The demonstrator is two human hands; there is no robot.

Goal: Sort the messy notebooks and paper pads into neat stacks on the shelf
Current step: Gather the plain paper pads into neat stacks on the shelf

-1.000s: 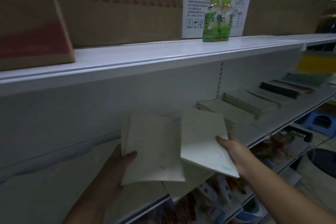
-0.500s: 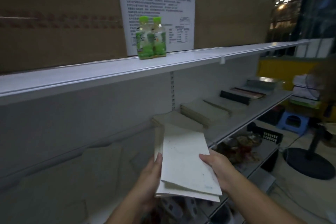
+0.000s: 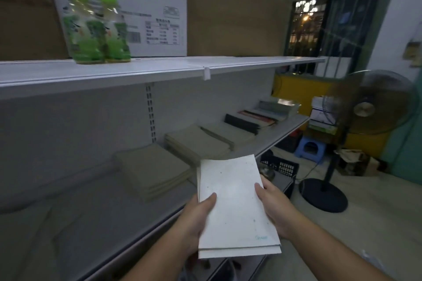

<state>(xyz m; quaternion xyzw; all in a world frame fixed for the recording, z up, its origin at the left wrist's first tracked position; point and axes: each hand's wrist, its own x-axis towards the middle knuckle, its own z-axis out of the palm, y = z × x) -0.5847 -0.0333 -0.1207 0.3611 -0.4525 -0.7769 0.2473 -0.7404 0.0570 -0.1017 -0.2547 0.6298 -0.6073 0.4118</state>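
White paper pads, squared into a thin pile, sit pinched between both hands in front of the shelf; left hand clamps the left edge, thumb lying on the cover; right hand grips the right edge likewise; both forearms reach forward, pile tilted away, above the shelf's front lip.

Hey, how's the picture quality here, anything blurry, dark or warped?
Head view: dim indoor light, with the white pads held by the left hand and right hand the brightest thing. The green bottles are smeared by motion blur. The upper shelf edge bows from wide-angle distortion. Small lights glow through the dark window.
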